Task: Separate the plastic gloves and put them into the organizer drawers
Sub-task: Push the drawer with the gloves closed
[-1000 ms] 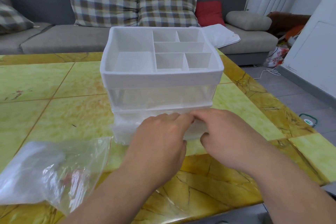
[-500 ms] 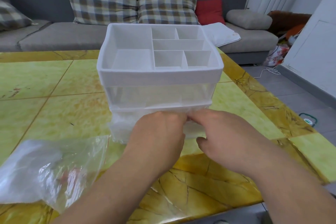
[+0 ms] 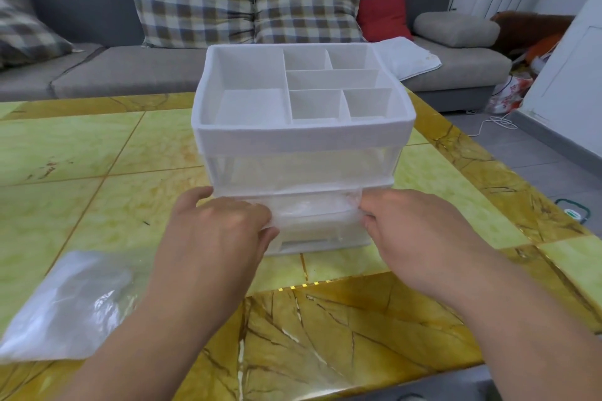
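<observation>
A white organizer with a divided top tray and clear drawers below stands in the middle of the table. Its lower drawer sticks out toward me. A thin clear plastic glove is stretched flat across the drawer front. My left hand pinches the glove's left end and my right hand pinches its right end. A clear plastic bag of gloves lies on the table at the near left.
The yellow-green marble table has a near edge just below my forearms. A grey sofa with checked cushions stands behind it. A white cable and bags lie on the floor at the right.
My hands, which were close together at the drawer's middle, have moved apart and spread the glove wide across the drawer. The view has shifted so the organizer sits further right.
</observation>
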Tool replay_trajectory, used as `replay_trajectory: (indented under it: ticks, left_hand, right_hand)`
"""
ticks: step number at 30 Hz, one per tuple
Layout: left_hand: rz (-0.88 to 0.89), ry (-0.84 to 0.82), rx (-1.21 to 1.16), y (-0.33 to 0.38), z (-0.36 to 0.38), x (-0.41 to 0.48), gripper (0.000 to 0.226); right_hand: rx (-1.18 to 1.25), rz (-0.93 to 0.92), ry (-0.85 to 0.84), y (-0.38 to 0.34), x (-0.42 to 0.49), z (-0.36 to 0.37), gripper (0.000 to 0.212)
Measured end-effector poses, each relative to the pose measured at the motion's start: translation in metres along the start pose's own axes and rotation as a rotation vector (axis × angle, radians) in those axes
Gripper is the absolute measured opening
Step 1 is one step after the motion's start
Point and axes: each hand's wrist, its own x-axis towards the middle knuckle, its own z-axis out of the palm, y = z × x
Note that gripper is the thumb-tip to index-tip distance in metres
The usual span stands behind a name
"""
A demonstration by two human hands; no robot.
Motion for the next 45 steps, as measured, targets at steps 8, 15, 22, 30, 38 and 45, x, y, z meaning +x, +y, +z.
replay_trajectory:
  ticks: [8, 15, 22, 30, 38, 45]
  left_hand:
    - [-0.044, -0.009, 0.01, 0.011, 0.002, 0.007, 0.017]
    - [-0.073, -0.047, 0.021, 0.015, 0.002, 0.009, 0.025]
    - [-0.073, -0.044, -0.006, 0.015, 0.0, 0.006, 0.015]
    - [0.002, 0.088, -0.078, 0.018, 0.0, 0.003, 0.009]
    - [-0.036, -0.033, -0.051, 0.023, 0.011, 0.012, 0.021]
    - [-0.052, 0.057, -0.106, 0.025, 0.012, 0.013, 0.021]
  right_hand:
    - [0.017, 0.046, 0.015, -0.001, -0.005, -0.02, 0.024]
    - [0.21, -0.007, 0.017, -0.003, -0.012, -0.033, 0.043]
    - [0.134, -0.089, -0.073, -0.02, -0.002, -0.008, 0.058]
    - [0.091, -0.02, -0.059, -0.026, 0.005, -0.001, 0.05]
    - [0.079, -0.012, -0.009, -0.022, 0.0, -0.014, 0.03]
    - [0.292, 0.203, 0.31, -0.004, 0.005, -0.013, 0.008]
